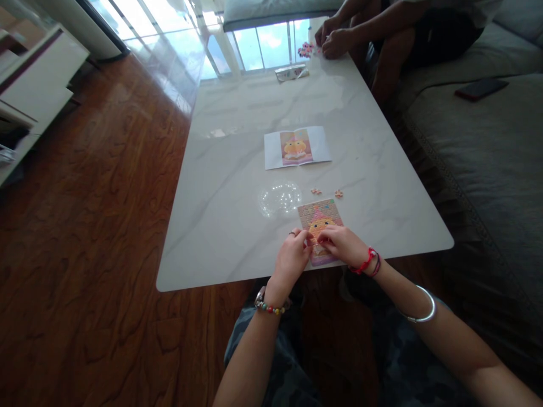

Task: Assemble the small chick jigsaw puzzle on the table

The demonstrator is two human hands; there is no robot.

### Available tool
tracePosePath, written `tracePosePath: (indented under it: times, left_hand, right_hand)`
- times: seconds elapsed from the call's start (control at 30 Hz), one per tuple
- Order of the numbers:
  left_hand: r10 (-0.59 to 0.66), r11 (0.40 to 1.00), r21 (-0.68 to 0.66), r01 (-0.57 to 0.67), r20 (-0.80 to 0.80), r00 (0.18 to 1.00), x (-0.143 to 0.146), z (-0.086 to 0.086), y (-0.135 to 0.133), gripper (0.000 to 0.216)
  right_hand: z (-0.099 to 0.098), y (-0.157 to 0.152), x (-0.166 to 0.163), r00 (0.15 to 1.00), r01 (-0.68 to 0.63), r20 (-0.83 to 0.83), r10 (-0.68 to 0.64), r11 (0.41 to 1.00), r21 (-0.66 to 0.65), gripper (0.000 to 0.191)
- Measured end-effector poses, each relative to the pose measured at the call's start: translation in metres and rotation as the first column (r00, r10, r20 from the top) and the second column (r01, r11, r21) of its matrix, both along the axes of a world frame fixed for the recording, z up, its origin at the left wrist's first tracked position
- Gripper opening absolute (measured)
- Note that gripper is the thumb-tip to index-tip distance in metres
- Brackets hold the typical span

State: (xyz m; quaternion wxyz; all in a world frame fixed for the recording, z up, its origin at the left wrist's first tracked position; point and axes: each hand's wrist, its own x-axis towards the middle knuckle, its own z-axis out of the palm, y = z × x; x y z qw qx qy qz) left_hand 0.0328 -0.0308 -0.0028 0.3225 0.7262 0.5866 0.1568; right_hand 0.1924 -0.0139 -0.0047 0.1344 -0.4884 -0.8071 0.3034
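Note:
A nearly assembled jigsaw puzzle (326, 217) lies flat near the table's front edge, showing a yellow figure with a pink hat before a brick wall. My left hand (294, 253) is at its left edge, fingers curled together over the lower part. From the right, my right hand (344, 244) reaches across it, thumb and fingers drawn together near the left fingertips. Whatever the fingers pinch is too small and covered to make out. Just beyond the puzzle lie some loose puzzle pieces (316, 191) and another small puzzle piece cluster (338, 194).
A folded picture sheet (319, 146) with the same figure lies mid-table (229, 192). Farther back are a white packet (292, 73) and pink pieces (305, 50) beside another person's hands (337, 42). On the grey sofa (479, 135) to the right rests a phone (481, 89).

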Motion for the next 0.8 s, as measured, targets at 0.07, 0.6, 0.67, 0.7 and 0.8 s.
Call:
tracePosePath:
  times: [0.07,0.6,0.67,0.7,0.8]
  left_hand:
    - [0.008,1.000,-0.007,-0.008,-0.004,1.000,0.001,0.000,0.000,0.017]
    - [0.046,0.997,-0.052,-0.049,-0.057,0.997,0.010,0.000,0.002,0.013]
    - [0.011,0.999,-0.041,-0.012,-0.022,1.000,0.008,0.000,0.002,0.014]
    - [0.003,0.999,-0.037,-0.003,-0.010,1.000,0.007,-0.001,0.002,0.014]
    - [0.001,0.999,-0.033,-0.002,-0.007,1.000,0.005,-0.002,0.003,0.015]
  right_hand:
    - [-0.001,-0.001,-0.001,1.000,-0.002,0.014,0.001,1.000,0.015,0.011]
    - [0.008,-0.056,-0.010,0.879,-0.165,0.476,-0.011,0.930,0.328,0.031]
    - [0.007,-0.058,-0.009,0.882,-0.196,0.472,0.021,0.925,0.327,0.032]
    - [0.007,-0.058,-0.008,0.880,-0.212,0.474,0.037,0.923,0.320,0.032]
    - [0.009,-0.058,-0.010,0.866,-0.232,0.497,0.054,0.924,0.304,0.029]
